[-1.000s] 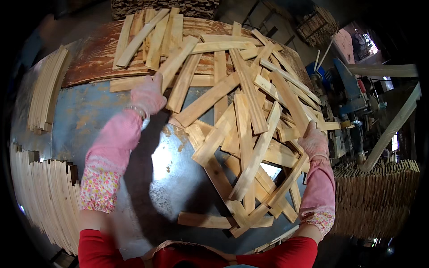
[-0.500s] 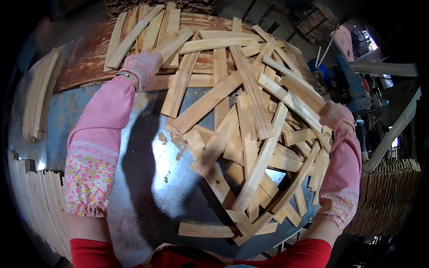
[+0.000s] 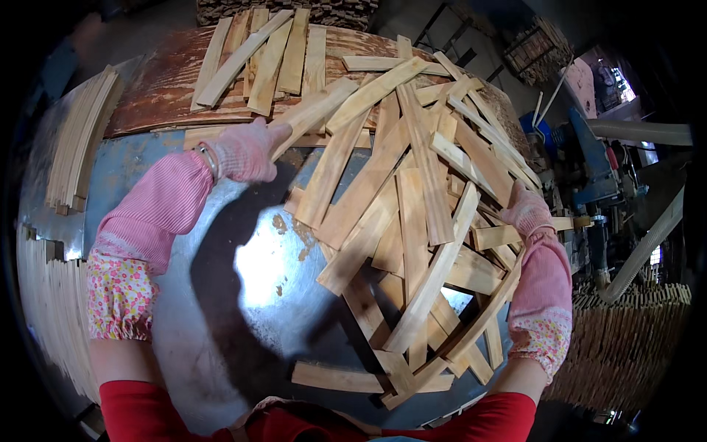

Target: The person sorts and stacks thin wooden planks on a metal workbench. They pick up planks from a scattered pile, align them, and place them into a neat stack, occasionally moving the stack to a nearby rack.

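Note:
My left hand point(image 3: 247, 151), in a pink knit glove, is at the near end of a pale wooden slat point(image 3: 317, 110). A thumb or finger lies over that end, while another finger sticks up apart from it. My right hand point(image 3: 529, 211), also gloved in pink, closes at the pile's right side on the lower end of a brownish wooden slat point(image 3: 482, 160); its fingertips are partly hidden. Between the hands, loose wooden slats point(image 3: 423, 169) lie criss-crossed in a heap on the metal tabletop point(image 3: 221, 353).
Several slats point(image 3: 269, 62) lie side by side on a worn reddish board point(image 3: 158, 88) at the back. Stacked slats point(image 3: 85, 140) line the left. A blue machine point(image 3: 589, 162) with a pale hose point(image 3: 652, 239) and a big stack of wood point(image 3: 618, 346) stand at the right.
My left hand has drawn back from the rear board, and its slat has shifted right onto the heap. My right hand has moved left with the brownish slat. The view has shifted a little.

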The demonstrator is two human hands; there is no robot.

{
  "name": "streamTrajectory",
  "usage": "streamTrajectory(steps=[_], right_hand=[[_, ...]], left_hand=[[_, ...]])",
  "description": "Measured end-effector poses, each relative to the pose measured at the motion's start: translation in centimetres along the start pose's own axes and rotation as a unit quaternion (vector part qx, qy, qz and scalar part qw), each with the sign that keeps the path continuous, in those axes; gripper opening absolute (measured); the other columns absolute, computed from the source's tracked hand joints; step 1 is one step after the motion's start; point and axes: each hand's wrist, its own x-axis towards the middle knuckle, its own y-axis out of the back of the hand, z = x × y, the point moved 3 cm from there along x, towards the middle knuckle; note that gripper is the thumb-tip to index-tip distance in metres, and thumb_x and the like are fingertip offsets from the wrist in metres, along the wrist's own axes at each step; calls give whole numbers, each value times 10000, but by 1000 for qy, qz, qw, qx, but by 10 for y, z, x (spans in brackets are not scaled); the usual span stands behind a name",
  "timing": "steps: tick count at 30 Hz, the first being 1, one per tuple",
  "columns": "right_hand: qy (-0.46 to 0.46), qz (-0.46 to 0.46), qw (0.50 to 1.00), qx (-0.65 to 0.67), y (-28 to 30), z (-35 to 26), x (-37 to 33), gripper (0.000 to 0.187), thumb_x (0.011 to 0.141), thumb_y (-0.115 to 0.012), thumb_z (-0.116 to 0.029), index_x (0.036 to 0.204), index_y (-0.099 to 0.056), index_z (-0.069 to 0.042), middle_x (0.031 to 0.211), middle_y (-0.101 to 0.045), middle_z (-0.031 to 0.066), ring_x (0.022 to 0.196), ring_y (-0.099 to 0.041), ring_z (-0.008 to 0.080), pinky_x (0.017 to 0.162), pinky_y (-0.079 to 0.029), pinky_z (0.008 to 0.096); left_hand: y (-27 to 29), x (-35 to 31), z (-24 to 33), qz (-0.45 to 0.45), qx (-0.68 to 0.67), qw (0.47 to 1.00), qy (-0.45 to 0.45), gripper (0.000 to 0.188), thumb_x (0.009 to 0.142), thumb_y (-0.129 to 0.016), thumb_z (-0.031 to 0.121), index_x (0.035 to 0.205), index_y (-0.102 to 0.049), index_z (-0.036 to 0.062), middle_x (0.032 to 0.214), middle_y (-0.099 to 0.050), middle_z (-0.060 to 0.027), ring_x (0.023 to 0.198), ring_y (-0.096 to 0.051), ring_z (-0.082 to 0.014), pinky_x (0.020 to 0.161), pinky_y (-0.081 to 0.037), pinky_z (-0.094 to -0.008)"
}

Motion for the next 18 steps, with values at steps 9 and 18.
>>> streamTrajectory(steps=[9, 18], right_hand=[[110, -31, 993, -21, 4, 26, -152, 782, 763, -818, -342, 1414, -530, -18, 1170, -752, 284, 1144, -728, 422, 986, -582, 488], [177, -81, 981, -13, -26, 39, -303, 900, 777, -834, -401, 1502, -468, -14, 1248, -718, 281, 1153, -715, 438, 994, -575, 494]], left_hand=[[-21, -178, 17, -113, 32, 993, -32, 759, 809, -784, 312, 1492, -497, 148, 1355, -588, -302, 1115, -706, -490, 910, -593, -545], [-81, -402, 32, -210, 25, 977, -27, 853, 830, -799, 393, 1602, -464, 253, 1311, -604, -265, 1068, -720, -455, 868, -599, -520]])
